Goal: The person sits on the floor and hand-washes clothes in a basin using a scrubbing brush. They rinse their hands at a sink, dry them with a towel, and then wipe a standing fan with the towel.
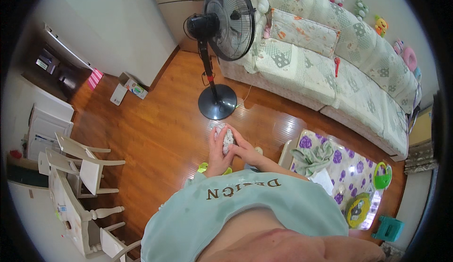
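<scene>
A crumpled, whitish bundle [228, 140], which looks like bunched cloth with a faint pattern, is squeezed between my two hands in front of my shirt. My left hand [216, 152] wraps its left side with the fingers pointing forward. On the other side, my right hand [244, 148] presses against it with bent fingers and thumb. Part of the bundle is hidden behind the fingers, so its exact kind is unclear. Below my hands, a yellow-green object [202, 167] on the floor shows only partly past my wrist.
Ahead stands a black pedestal fan [217, 102], its cord on the wooden floor [159, 120]. A quilt-covered sofa [300, 71] runs along the right. Nearer, a table with a purple-flowered cover [354, 166] holds a green cloth [315, 159]. White chairs [90, 173] stand left.
</scene>
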The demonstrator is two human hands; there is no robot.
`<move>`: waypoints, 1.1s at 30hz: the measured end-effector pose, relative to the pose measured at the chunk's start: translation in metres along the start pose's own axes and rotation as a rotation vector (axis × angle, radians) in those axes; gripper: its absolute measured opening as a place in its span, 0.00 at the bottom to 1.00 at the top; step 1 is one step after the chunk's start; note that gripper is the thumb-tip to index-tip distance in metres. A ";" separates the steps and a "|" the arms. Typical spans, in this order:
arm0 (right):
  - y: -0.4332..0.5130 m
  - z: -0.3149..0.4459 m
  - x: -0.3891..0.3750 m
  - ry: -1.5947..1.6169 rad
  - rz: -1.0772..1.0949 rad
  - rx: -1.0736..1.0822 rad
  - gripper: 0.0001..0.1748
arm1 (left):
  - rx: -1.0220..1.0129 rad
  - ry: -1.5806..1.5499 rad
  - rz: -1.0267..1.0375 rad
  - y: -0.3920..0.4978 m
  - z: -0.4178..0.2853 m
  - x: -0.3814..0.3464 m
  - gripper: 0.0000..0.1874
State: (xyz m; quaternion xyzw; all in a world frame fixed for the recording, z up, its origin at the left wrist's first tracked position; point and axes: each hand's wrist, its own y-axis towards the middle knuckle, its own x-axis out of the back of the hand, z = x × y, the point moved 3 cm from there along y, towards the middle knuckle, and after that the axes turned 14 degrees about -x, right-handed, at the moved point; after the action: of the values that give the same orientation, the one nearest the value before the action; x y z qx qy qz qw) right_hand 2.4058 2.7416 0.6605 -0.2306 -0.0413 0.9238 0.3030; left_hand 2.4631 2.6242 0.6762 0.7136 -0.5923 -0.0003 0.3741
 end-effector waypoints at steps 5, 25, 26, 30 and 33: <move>0.033 0.048 0.065 0.180 0.124 -0.075 0.41 | -0.009 0.021 -0.067 0.079 0.032 -0.029 0.33; 0.119 0.240 0.267 -0.178 -0.502 0.193 0.36 | -0.131 -0.309 -0.596 0.378 0.098 0.034 0.28; 0.127 0.252 0.271 -0.213 -0.533 0.225 0.36 | -0.170 -0.253 -0.605 0.398 0.100 0.035 0.28; 0.172 0.301 0.282 -0.250 -0.649 0.358 0.38 | -0.443 -0.063 -0.582 0.465 0.105 0.020 0.29; 0.216 0.330 0.287 -0.236 -0.728 0.401 0.36 | -0.497 0.024 -0.519 0.492 0.113 -0.007 0.32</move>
State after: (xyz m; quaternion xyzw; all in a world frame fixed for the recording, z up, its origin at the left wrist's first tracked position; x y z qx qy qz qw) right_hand 1.9361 2.7531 0.7926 -0.0301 0.0261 0.7665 0.6411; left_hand 1.9949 2.5607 0.8543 0.7274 -0.3689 -0.2308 0.5306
